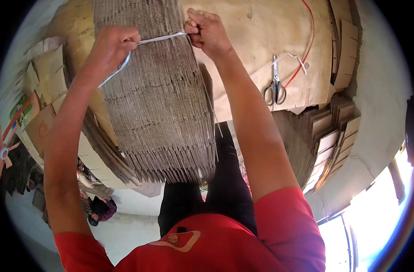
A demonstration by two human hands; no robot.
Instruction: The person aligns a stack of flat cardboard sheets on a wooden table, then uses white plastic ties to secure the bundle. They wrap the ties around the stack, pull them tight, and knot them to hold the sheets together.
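cord [161, 38] crosses the near-to-far corrugated cardboard stack [148, 104] left to right, clenched in our left hand [117, 41] and right hand [208, 33].

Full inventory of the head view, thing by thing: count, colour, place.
corrugated cardboard stack: one, sheets uncountable, grey-brown, centre
white strap: one, white, across the stack between the hands
scissors: one pair, dark handles, right of the stack
loose white strip: one visible, white, by the scissors
red cord: one, red, upper right
work surface: one, tan, beneath the stack
side cardboard: several piles, brown, left and right
fan: one, orange-pink, far left
other person: one, dark purple clothing, lower left
left hand, right hand: two, bare, gripping the strap
shirt: one, red, bottom
trousers: one pair, black, below the stack
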